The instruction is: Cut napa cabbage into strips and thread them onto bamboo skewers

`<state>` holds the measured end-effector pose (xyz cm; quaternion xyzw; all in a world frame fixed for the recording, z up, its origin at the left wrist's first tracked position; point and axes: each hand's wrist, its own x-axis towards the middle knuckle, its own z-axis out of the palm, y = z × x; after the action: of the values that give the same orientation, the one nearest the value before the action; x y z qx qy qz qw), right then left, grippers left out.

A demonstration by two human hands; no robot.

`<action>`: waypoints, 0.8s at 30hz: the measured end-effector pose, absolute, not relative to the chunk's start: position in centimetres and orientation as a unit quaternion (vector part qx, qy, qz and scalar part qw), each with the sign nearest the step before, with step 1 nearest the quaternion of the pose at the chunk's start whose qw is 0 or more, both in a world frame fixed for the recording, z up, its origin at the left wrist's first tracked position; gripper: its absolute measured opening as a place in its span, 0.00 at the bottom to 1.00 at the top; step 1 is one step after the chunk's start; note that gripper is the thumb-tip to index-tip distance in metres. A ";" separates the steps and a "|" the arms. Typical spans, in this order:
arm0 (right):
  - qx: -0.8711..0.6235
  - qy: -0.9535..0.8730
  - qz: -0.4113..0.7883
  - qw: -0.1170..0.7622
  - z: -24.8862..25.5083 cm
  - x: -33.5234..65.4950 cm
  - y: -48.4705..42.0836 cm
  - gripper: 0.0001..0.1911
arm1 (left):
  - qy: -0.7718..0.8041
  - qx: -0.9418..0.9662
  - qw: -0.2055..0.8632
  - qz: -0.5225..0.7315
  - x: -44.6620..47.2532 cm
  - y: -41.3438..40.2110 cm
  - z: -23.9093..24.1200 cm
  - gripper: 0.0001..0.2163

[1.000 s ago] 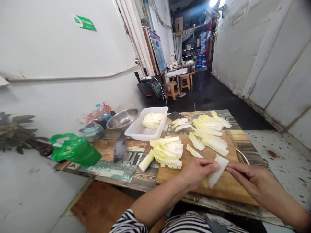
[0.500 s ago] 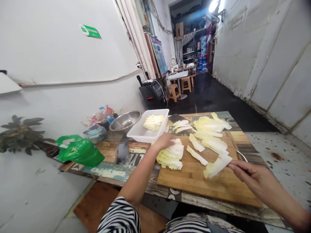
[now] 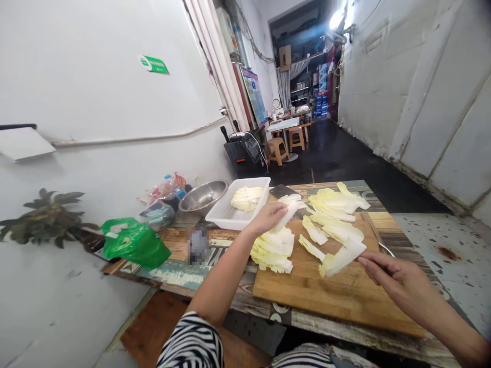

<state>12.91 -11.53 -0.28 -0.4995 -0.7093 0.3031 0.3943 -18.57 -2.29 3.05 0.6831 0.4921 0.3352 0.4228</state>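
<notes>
My left hand (image 3: 269, 217) is closed on a pale napa cabbage leaf (image 3: 287, 215), raised at the left side of the wooden cutting board (image 3: 330, 294). Just below it lies a stack of cabbage leaves (image 3: 273, 250), overlapping the board's left edge. My right hand (image 3: 397, 276) pinches the white stem end of another cabbage leaf (image 3: 342, 259); the leaf's yellow frilly end hangs low over the board. Several loose leaf pieces (image 3: 315, 230) lie between the hands, and a larger pile of leaves (image 3: 333, 200) spreads over the board's far side.
A white plastic tub (image 3: 230, 217) with cabbage in it stands at the back left, beside a steel bowl (image 3: 203, 198). A green plastic bag (image 3: 134, 245) and a blurred grey item (image 3: 198, 245) are on the patterned table (image 3: 176, 278). A curved metal piece (image 3: 386, 249) shows by the board's right edge.
My left hand has lifted a leaf off the left stack and moved it up and away from me. My right hand still holds its leaf, nearly in place. The view has shifted slightly.
</notes>
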 end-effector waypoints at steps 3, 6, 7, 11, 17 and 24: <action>-0.492 -0.713 0.298 0.402 0.7 12.7 -12.0 0.24 | 0.377 0.527 0.631 0.426 -16.1 -4.3 2.7 0.22; -0.489 -0.718 0.292 0.400 1.3 12.9 -12.5 0.25 | 0.346 0.450 0.699 0.435 -14.1 -5.7 2.6 0.22; -0.489 -0.722 0.289 0.396 1.5 13.0 -12.7 0.25 | 0.347 0.434 0.707 0.437 -13.7 -5.9 2.6 0.22; -0.492 -0.733 0.277 0.380 1.8 13.5 -13.2 0.25 | 0.352 0.395 0.724 0.444 -13.1 -6.2 2.6 0.23; -0.492 -0.732 0.266 0.389 2.1 13.5 -13.5 0.25 | 0.354 0.393 0.731 0.431 -13.1 -6.5 2.3 0.23; -0.495 -0.734 0.271 0.378 1.5 13.6 -13.3 0.24 | 0.342 0.393 0.733 0.437 -12.9 -6.7 2.1 0.24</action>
<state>13.64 -13.33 1.45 -0.4950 -0.7337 0.2710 0.3785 -12.92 -6.70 2.13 0.3928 0.3418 0.4371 0.7334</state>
